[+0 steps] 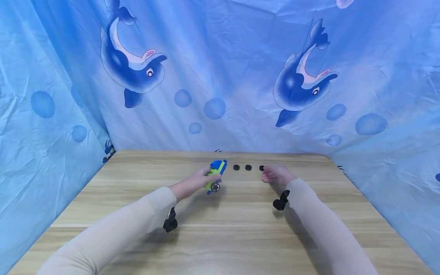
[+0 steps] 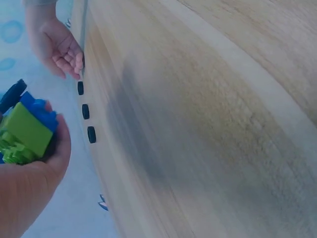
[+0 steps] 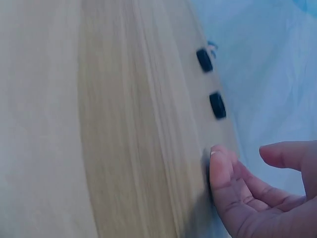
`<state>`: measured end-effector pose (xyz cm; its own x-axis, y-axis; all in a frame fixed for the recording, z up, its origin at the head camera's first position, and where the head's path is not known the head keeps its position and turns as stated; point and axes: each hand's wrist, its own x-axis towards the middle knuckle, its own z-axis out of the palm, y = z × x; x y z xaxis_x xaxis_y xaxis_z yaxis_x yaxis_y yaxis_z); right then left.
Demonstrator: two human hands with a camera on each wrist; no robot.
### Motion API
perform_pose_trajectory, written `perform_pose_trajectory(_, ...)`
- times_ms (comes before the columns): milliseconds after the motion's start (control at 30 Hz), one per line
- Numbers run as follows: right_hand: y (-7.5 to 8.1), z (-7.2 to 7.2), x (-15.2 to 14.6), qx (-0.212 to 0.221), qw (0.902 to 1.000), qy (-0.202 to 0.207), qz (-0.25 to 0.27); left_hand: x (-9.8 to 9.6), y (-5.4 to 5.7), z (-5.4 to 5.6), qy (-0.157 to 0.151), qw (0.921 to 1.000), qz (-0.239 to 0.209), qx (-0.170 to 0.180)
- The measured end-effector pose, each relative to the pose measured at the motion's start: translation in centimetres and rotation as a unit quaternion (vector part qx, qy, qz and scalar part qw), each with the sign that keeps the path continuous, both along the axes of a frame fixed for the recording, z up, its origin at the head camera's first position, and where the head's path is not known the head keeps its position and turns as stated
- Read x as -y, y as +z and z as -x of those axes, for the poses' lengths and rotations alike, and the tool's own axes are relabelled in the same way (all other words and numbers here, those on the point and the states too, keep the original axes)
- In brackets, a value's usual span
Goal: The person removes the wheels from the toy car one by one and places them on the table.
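My left hand (image 1: 197, 181) grips a green and blue toy car made of building blocks (image 1: 215, 172), holding it above the table. One black wheel (image 1: 215, 187) shows on the car's near side; in the left wrist view the hand covers part of the blocks. At the far side of the table, three small black tires (image 1: 248, 167) lie in a row. My right hand (image 1: 279, 174) is at the rightmost tire (image 1: 262, 168), fingers loosely bent and thumb apart from them. In the right wrist view its fingers hide that tire, while two others (image 3: 218, 105) show beyond.
A wood-grain table (image 1: 220, 236) stretches under both arms. Behind its far edge hangs a blue curtain (image 1: 220, 76) with dolphins and bubbles, which also closes in both sides. Each wrist wears a small black camera (image 1: 281, 200).
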<state>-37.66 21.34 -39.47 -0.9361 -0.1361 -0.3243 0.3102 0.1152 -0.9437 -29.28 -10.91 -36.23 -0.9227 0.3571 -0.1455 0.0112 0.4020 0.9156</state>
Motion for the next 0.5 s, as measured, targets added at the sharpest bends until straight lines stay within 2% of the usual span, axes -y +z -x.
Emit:
perform_pose_trajectory(167, 0.8, -1.3, 1.2, -0.022, 0.9992, 0.027, -0.021, -0.2, 0.1, 0.0, -0.014, 0.9999, 0.006, -0.003)
perform_pose_trajectory(367, 2.4, -3.0, 3.7, -0.047, 0.9949, 0.085, -0.029, -0.6, 0.4, 0.1, 0.0, 0.9999, -0.001, 0.011)
perform_pose_trajectory(500, 3.6, -4.4, 5.4, -0.062, 0.9896, 0.128, -0.026, -1.0, 0.6, 0.4, 0.004, 0.9998, -0.017, 0.008)
